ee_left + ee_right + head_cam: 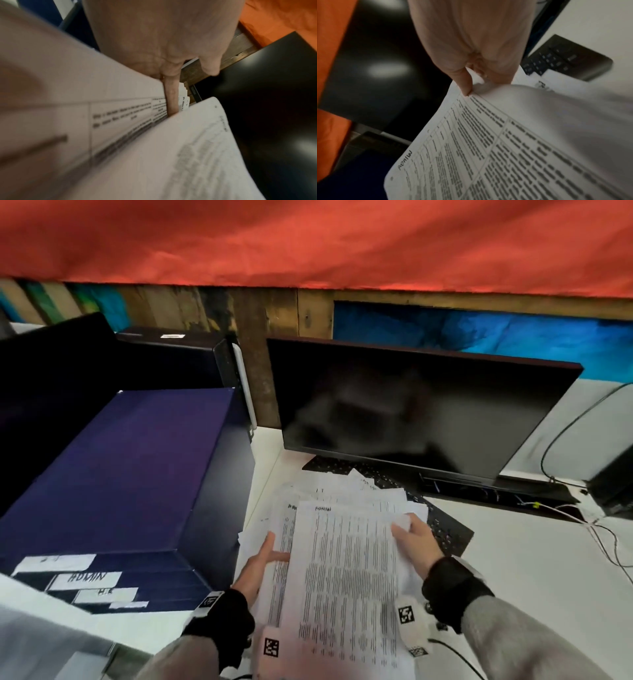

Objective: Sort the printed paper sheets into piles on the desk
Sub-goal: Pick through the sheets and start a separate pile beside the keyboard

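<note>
Printed sheets: a loose, fanned heap (pixel 329 501) lies on the white desk (pixel 513 577), partly over the black keyboard (pixel 448 535), just beside the blue box.
Top sheet: a table-printed page (pixel 346 583) with "ADMIN" handwritten at its upper corner; it is lifted off the heap, near the person, and its right edge curls up.
Right hand: the right hand (pixel 416 537) pinches the upper right edge of this page between thumb (pixel 464 83) and the other fingers, so it grasps the page.
Left hand: the left hand (pixel 255 565) is beside the left edge of the heap; one straight finger (pixel 170 97) goes between two sheets. The other fingers are behind paper, so I cannot tell if they grasp anything.
Step in hand: I judge that one page is being separated to go to its pile.
Doing it well: keep the left finger on the sheets below so only one page comes away; lift slowly, read the handwritten word, then lay the page flat and square.
Blue box: the blue box (pixel 113 474) stands left; white labels (pixel 85 578) on its front, one reads "ADMIN".
Monitor: a dark monitor (pixel 411 412) stands behind the keyboard.
Far: a red cloth (pixel 308 241) hangs above.
</note>
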Motion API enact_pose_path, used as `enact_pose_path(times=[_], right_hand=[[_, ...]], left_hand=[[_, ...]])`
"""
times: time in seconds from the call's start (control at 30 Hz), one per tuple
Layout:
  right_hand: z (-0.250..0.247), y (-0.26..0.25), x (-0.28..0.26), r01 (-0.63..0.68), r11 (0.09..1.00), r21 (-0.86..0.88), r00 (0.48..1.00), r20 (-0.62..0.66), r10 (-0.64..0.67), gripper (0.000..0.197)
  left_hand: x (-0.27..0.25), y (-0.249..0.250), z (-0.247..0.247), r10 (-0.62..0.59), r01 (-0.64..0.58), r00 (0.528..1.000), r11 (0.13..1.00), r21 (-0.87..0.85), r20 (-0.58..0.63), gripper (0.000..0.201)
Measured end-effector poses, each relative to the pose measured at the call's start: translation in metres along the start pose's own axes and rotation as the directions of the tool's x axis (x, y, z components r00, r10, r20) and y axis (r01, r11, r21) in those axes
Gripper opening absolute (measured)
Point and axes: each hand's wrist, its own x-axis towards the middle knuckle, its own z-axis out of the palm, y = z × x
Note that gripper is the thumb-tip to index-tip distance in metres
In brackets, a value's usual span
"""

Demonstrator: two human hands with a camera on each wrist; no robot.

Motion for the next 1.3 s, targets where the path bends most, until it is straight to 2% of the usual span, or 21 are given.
enact_pose_path(times=[0.07, 0.13, 0.27, 0.37, 0.4, 0.5, 0.57, 0.6, 0.7, 0.83, 0.97, 1.07, 1.13, 1.17, 1.2, 1.3], right_hand=[[0.015, 0.010, -0.001, -0.051, 0.998, 0.043, 0.999, 0.010, 0.050, 0.024], [0.026, 0.016, -0.003, -0.092, 0.992, 0.084, 0.995, -0.032, 0.095, 0.027], [0.034, 0.027, -0.015, -0.175, 0.984, -0.045, 0.954, -0.253, 0.159, 0.029], [0.033, 0.036, -0.022, -0.191, 0.964, -0.188, 0.934, -0.336, 0.119, 0.018], [0.033, 0.039, -0.022, -0.181, 0.958, -0.223, 0.937, -0.333, 0.100, 0.018], [0.029, 0.045, -0.024, -0.130, 0.934, -0.332, 0.954, -0.298, 0.027, 0.023], [0.024, 0.047, -0.027, -0.099, 0.915, -0.391, 0.963, -0.271, -0.011, 0.023], [0.020, 0.050, -0.028, -0.090, 0.913, -0.397, 0.967, -0.256, -0.016, 0.021], [0.004, 0.053, -0.033, -0.099, 0.915, -0.391, 0.969, -0.247, -0.001, 0.018], [-0.021, 0.061, -0.036, -0.118, 0.917, -0.380, 0.971, -0.238, 0.026, 0.019], [-0.034, 0.069, -0.032, -0.123, 0.940, -0.318, 0.975, -0.216, 0.055, 0.031], [-0.030, 0.061, -0.030, -0.076, 0.977, -0.197, 0.991, -0.127, 0.052, 0.025], [-0.025, 0.054, -0.030, -0.055, 0.994, -0.091, 0.996, -0.071, 0.048, 0.020], [-0.022, 0.050, -0.030, -0.045, 0.997, -0.057, 0.998, -0.051, 0.042, 0.020], [-0.020, 0.048, -0.029, -0.040, 0.999, -0.032, 0.999, -0.037, 0.039, 0.021], [-0.014, 0.044, -0.027, -0.036, 0.999, 0.016, 0.999, 0.019, 0.036, 0.022]], left_hand=[[-0.002, 0.004, 0.003, 0.015, -0.015, 1.000, 0.999, 0.038, 0.002, 0.051], [0.002, -0.001, 0.005, 0.090, -0.086, 0.995, 0.992, 0.096, -0.043, 0.044], [0.009, -0.018, 0.005, 0.102, -0.084, 0.987, 0.987, 0.134, -0.127, 0.079], [0.000, -0.009, 0.011, 0.101, -0.081, 0.985, 0.986, 0.148, -0.138, 0.066], [0.002, -0.011, 0.011, 0.095, -0.074, 0.984, 0.988, 0.139, -0.149, 0.059], [0.003, -0.014, 0.013, 0.067, -0.048, 0.969, 0.995, 0.085, -0.239, 0.062], [-0.001, -0.013, 0.015, 0.088, -0.071, 0.961, 0.995, 0.071, -0.262, 0.047], [-0.002, -0.012, 0.016, 0.097, -0.084, 0.959, 0.995, 0.060, -0.266, 0.040], [-0.001, -0.017, 0.015, 0.146, -0.124, 0.943, 0.988, 0.091, -0.298, 0.057], [-0.001, -0.019, 0.015, 0.180, -0.150, 0.930, 0.982, 0.115, -0.322, 0.037], [0.001, -0.018, 0.013, 0.282, -0.198, 0.899, 0.944, 0.264, -0.335, 0.039], [-0.001, -0.016, 0.012, 0.296, -0.181, 0.897, 0.924, 0.336, -0.329, 0.009], [-0.002, -0.018, 0.011, 0.334, -0.232, 0.902, 0.909, 0.347, -0.274, 0.052], [-0.002, -0.019, 0.010, 0.355, -0.255, 0.904, 0.895, 0.367, -0.239, 0.063], [-0.001, -0.017, 0.009, 0.373, -0.271, 0.903, 0.880, 0.389, -0.214, 0.062], [0.001, -0.013, 0.010, 0.327, -0.265, 0.921, 0.924, 0.277, -0.211, 0.028]])
